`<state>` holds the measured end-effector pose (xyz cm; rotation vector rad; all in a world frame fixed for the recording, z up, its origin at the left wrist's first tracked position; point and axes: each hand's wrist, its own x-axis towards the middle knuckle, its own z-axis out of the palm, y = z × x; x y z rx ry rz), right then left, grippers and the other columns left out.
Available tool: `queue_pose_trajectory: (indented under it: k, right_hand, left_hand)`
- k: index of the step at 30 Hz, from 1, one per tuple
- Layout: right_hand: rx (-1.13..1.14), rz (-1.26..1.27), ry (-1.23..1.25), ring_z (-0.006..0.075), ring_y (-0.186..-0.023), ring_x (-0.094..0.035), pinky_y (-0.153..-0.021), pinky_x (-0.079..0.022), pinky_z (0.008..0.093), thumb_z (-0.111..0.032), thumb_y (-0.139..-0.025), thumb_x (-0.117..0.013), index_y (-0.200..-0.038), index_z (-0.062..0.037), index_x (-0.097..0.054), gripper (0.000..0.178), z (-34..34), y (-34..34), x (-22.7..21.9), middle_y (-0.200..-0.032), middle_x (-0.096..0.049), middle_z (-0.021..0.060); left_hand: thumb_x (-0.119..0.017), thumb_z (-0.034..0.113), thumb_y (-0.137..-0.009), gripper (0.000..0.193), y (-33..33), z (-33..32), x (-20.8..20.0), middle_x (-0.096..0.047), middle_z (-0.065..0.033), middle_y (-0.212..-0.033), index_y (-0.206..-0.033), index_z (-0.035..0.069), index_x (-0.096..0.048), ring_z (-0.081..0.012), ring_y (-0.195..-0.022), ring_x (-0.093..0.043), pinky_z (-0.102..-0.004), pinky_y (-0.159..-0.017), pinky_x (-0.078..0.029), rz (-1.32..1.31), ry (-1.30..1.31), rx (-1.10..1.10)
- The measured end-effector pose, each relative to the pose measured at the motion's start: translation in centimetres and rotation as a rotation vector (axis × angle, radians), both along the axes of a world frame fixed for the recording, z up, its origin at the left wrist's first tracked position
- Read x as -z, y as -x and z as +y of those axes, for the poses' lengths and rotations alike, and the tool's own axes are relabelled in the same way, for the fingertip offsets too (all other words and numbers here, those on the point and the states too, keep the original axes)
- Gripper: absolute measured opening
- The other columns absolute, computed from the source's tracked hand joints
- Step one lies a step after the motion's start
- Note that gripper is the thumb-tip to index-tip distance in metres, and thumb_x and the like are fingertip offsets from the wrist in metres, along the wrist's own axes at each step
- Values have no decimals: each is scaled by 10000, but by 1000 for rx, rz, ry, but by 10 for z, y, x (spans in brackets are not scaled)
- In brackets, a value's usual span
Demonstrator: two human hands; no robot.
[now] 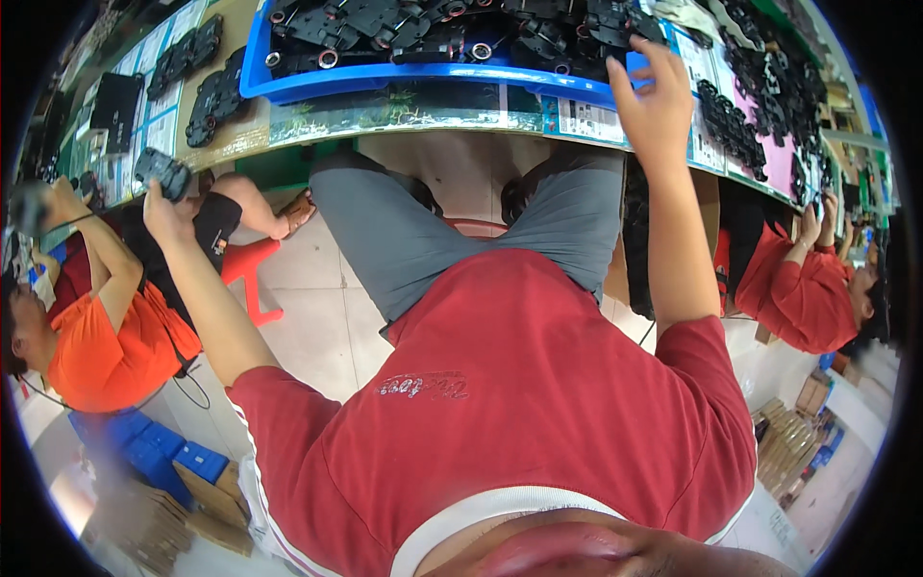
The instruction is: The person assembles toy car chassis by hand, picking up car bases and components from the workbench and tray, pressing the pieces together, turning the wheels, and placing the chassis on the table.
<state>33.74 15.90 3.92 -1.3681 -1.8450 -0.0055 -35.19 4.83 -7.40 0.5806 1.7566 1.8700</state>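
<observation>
Head view: worktop [240,135] laden with black parts, one part held in the left hand

Most of the upper scene is taken up by the worktop, whose near edge is bent into an arc by the lens. A long blue tray [433,72] is set along the middle of that edge, and black parts [361,24] are heaped inside it, some fitted with small round ends ringed in a lighter colour. Toward the worktop's right end, more black pieces [774,91] are spread in a dense cluster, partly over a pink sheet [747,106]. Beyond each side of the wearer a co-worker is seated: an orange top [120,332] is worn by the one on the left, a red top [803,288] by the one on the right. A red stool [252,274] is placed below the near edge, on the left. On the worktop's left portion, two dark assemblies [216,99] are laid out near a black box [115,111].

The right hand [659,101] is held open, fingers loosely parted, at the tray's near right corner; whether anything is touched cannot be told. By the left stretch of the near edge, a compact black part [163,173] is gripped by the fingers of the left hand [168,216].
</observation>
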Motion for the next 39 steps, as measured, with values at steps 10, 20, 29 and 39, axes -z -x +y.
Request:
queue_pose_trajectory:
  k: [10,20,29,39]
  right_hand:
    - [259,-34,57,277,-817,-709,-771,-554,381,-358,-887,-740,-1091,-59,-734,362,67,-55,12,-949,-720,156]
    - [455,835,95,205,-730,-685,-655,-583,310,-111,-971,-629,-1307,39,-415,426,23,-140,66,-989,-618,173]
    - [476,652,529,183,-803,-677,-685,-599,299,-121,-958,-659,-1402,-10,-514,480,-27,-188,90,-1247,-579,187]
    - [351,-6,-225,397,-1058,-600,-885,-513,425,-211,-887,-711,-1223,44,-612,433,16,-155,60,-1152,-599,260]
  left_hand:
    - [-601,295,-1013,417,70,84,34,-682,-101,-1171,-1312,7,-645,-211,-980,-656,-356,-797,-535,227,355,-126]
    - [-422,555,-978,727,37,68,25,-605,-307,-1316,-1335,-58,-584,-487,-1233,-554,-500,-1057,-422,900,701,-307]
    - [-510,391,-1006,589,-118,7,58,-621,-391,-1153,-1232,-151,-551,-511,-1085,-616,-554,-952,-484,920,562,-348]
    - [-615,298,-943,442,-293,-44,133,-555,-255,-1294,-1250,-18,-587,-438,-1220,-484,-522,-1069,-345,1051,625,157]
